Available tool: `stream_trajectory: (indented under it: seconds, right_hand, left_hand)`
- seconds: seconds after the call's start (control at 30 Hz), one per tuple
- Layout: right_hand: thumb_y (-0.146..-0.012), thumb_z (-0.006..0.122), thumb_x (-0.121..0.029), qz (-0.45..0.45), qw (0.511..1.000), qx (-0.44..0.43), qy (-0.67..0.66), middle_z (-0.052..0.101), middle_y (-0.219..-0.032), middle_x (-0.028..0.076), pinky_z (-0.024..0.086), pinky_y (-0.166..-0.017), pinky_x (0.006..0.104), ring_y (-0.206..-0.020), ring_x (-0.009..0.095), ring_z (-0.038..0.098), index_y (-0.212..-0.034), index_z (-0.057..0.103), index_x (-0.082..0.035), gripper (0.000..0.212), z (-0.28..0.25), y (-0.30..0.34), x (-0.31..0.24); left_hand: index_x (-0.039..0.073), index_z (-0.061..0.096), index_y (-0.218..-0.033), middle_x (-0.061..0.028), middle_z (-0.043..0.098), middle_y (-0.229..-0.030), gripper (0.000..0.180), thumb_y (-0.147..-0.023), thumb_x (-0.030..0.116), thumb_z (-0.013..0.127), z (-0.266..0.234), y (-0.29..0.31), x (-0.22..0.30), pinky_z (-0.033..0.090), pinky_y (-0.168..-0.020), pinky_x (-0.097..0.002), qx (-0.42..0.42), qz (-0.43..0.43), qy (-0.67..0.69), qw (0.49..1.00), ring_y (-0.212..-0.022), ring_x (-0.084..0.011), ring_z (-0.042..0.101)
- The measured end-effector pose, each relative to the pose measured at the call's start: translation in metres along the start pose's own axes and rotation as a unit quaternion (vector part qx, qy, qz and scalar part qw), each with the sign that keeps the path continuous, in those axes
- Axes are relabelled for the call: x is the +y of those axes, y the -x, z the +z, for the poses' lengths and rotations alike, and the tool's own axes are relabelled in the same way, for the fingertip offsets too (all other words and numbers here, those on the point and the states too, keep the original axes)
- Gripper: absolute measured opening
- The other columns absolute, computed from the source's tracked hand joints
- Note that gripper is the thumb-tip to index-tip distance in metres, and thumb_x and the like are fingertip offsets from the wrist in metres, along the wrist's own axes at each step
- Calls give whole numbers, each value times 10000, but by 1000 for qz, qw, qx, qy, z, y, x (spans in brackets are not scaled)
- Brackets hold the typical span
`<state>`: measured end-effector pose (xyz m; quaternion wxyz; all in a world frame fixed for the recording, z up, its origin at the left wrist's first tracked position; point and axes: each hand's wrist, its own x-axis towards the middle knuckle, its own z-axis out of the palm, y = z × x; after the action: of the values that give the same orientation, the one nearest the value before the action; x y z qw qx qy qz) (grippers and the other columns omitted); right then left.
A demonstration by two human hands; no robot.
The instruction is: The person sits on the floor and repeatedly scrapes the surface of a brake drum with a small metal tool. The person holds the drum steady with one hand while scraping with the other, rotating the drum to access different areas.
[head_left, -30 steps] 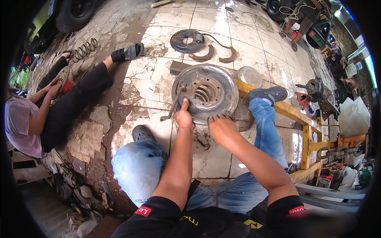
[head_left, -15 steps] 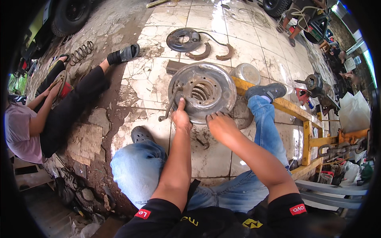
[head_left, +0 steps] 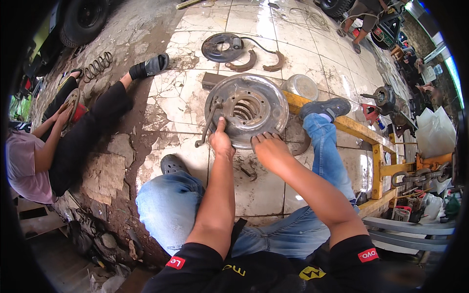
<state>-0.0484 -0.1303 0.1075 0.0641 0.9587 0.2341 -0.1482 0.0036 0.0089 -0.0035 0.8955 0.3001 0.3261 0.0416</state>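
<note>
A round metal brake backing plate (head_left: pixel 274 97) lies face up before me, its middle open and a coil spring (head_left: pixel 243 111) showing through the hole. A bent metal lever (head_left: pixel 208 128) is attached at its left side. My left hand (head_left: pixel 223 141) grips the plate's near-left rim, thumb on top and fingers hidden beneath. Across the near rim, my right hand (head_left: pixel 268 149) presses down with curled fingers. Something small and dark shows at its fingertips; what it is cannot be made out. A curved brake shoe (head_left: pixel 304 146) lies partly hidden beside the plate.
Beyond lie another backing plate (head_left: pixel 212 48) and two brake shoes (head_left: pixel 243 62). A round metal container (head_left: pixel 300 87) stands near a yellow metal frame (head_left: pixel 356 133) on my right. At left, a seated person (head_left: pixel 36 161) holds a round part. Another person (head_left: pixel 364 19) stands far right.
The whole view has shifted slightly. Both hands stay on the backing plate, with the right fingers moved only a little along its rim. The far-right person's legs have changed position.
</note>
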Motion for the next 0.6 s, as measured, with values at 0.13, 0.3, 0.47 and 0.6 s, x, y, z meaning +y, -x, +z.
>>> stream_trajectory:
  seconds: [0.13, 0.3, 0.47, 0.6]
  right_hand:
    - [-891, 544, -112, -2, 999, 45, 12, 626, -1281, 186, 375, -1102, 459, -1223, 315, 575, -1234, 609, 38, 379, 7, 6, 3]
    - [-894, 532, -109, -15, 998, 66, -21, 649, -1239, 181, 412, -1062, 472, -1211, 312, 583, -1185, 637, 19, 335, 9, 11, 1]
    - [-883, 487, -12, -9, 997, -73, -17, 653, -1249, 188, 465, -1002, 463, -1183, 348, 610, -1257, 611, 17, 395, -12, -17, 20]
    - [-836, 574, 11, 70, 980, -161, -93, 643, -1275, 166, 434, -1051, 475, -1212, 337, 592, -1297, 594, -7, 461, -61, -7, 33]
  left_hand:
    - [-98, 571, -1253, -179, 629, -1230, 445, -973, 239, 647, 5, 10, 2, 520, -950, -423, 7, -4, -7, 1000, -1062, -279, 634]
    - [-136, 578, -1234, -203, 629, -1229, 469, -942, 214, 691, 5, 8, 3, 519, -933, -392, -9, 12, 28, 1000, -1047, -274, 635]
    - [-147, 564, -1250, -206, 620, -1249, 508, -932, 226, 697, 6, 1, -2, 514, -942, -404, -19, -5, 25, 999, -1045, -287, 636]
    - [-186, 546, -1222, -250, 614, -1231, 535, -928, 231, 706, 15, 16, 11, 528, -927, -408, 9, -5, -1, 1000, -1025, -302, 644]
